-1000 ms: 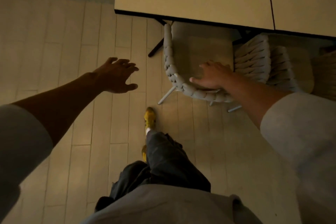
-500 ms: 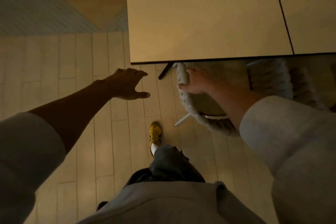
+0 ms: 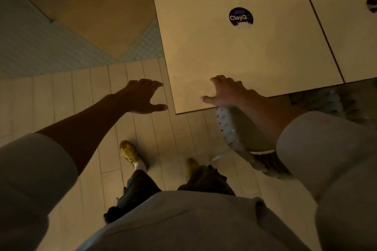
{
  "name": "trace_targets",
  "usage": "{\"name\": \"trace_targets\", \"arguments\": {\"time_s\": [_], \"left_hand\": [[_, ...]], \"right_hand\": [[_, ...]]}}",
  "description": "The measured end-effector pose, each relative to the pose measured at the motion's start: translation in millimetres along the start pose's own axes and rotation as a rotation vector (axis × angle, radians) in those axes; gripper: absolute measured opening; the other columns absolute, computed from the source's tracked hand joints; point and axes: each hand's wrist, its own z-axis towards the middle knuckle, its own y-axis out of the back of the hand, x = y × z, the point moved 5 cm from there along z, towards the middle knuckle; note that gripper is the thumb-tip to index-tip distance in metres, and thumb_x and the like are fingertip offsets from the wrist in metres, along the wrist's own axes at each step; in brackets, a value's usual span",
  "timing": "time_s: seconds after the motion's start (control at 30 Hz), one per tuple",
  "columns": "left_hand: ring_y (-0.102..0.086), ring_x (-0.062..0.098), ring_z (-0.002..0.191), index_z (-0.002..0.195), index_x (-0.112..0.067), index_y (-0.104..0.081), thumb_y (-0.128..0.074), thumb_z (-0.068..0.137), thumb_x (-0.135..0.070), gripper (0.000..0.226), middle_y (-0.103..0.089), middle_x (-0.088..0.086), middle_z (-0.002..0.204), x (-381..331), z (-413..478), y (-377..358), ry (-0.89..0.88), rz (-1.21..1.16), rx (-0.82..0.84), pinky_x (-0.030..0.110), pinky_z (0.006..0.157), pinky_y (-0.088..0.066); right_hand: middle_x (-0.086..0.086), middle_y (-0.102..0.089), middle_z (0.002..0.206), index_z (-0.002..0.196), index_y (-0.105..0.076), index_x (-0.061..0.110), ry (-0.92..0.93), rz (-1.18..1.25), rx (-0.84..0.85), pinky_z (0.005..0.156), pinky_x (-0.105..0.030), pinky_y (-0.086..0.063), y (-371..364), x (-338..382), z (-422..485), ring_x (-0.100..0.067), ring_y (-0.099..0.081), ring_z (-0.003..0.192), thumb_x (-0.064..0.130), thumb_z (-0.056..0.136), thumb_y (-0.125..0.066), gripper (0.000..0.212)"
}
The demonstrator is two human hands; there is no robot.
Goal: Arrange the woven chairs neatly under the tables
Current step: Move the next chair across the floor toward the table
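Both arms reach forward. The left hand [image 3: 142,96] hovers over the plank floor [image 3: 81,91] at centre frame, just left of the near corner of the counter [image 3: 224,53], fingers loosely bent, thumb spread, holding nothing. The right hand [image 3: 226,92] hangs over the counter's near edge, fingers half-curled and empty, thumb pointing left. The woven chair [image 3: 226,128] sits right of centre, front tucked under that edge, its rope rim curving toward lower right beneath the right forearm

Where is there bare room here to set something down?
The table is bare between its sticker and near edge, beyond the right hand. The plank floor left of the left hand is free. Crowded: below the table edge, woven chair and right forearm.
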Motion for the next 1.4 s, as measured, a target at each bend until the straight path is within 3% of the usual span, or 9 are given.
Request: {"name": "trace_targets", "arguments": {"time_s": [0.33,0.63,1.0,1.17,1.3,1.4], "left_hand": [[-0.032,0.029,0.151,0.162,-0.023,-0.021,-0.037,0.084,-0.091,0.105,-0.035,0.007,0.164,156.8,43.2,93.0,-0.149,0.106,0.016,0.053,0.123,-0.026],[-0.038,0.028,0.148,0.161,-0.021,-0.025,-0.039,0.086,-0.088,0.102,-0.038,0.007,0.164,267.0,92.4,150.5,-0.165,0.17,-0.037,0.05,0.12,-0.033],[-0.041,0.029,0.146,0.161,-0.022,-0.025,-0.033,0.086,-0.09,0.101,-0.043,0.009,0.16,373.8,237.1,265.9,-0.186,0.223,-0.059,0.048,0.12,-0.034],[-0.04,0.029,0.146,0.162,-0.023,-0.022,-0.032,0.087,-0.089,0.1,-0.045,0.009,0.158,425.2,308.3,335.1,-0.149,0.229,-0.03,0.05,0.121,-0.031],[-0.042,0.029,0.146,0.162,-0.023,-0.024,-0.035,0.089,-0.086,0.096,-0.048,0.009,0.156,468.6,353.2,373.1,-0.115,0.173,-0.049,0.05,0.119,-0.033],[-0.041,0.029,0.146,0.163,-0.023,-0.021,-0.036,0.091,-0.083,0.094,-0.046,0.009,0.157,500.7,387.8,396.8,-0.081,0.159,-0.025,0.051,0.12,-0.032]], "right_hand": [[-0.008,-0.023,0.167,0.161,-0.022,0.021,-0.22,0.19,-0.021,0.115,-0.057,-0.033,70.9,85.7,56.5,-0.037,-0.035,0.146,0.087,0.083,-0.048,0.106],[-0.01,-0.027,0.166,0.161,-0.019,0.021,-0.282,0.206,-0.065,0.112,-0.057,-0.036,138.2,127.6,131.5,-0.038,-0.038,0.145,0.086,0.083,-0.049,0.107],[-0.008,-0.027,0.166,0.16,-0.024,0.021,-0.244,0.231,-0.057,0.113,-0.057,-0.034,243.3,133.8,324.7,-0.036,-0.037,0.145,0.083,0.085,-0.049,0.101],[-0.012,-0.032,0.163,0.162,-0.015,0.021,-0.237,0.26,-0.005,0.114,-0.058,-0.034,311.9,124.8,408.2,-0.039,-0.039,0.144,0.08,0.086,-0.052,0.103],[-0.014,-0.04,0.159,0.161,-0.017,0.019,-0.213,0.24,-0.027,0.112,-0.057,-0.038,377.0,119.5,466.4,-0.039,-0.044,0.14,0.078,0.087,-0.054,0.101],[-0.014,-0.036,0.161,0.161,-0.02,0.017,-0.214,0.217,-0.043,0.113,-0.057,-0.037,418.9,115.4,508.3,-0.039,-0.041,0.143,0.079,0.088,-0.051,0.101]]}}
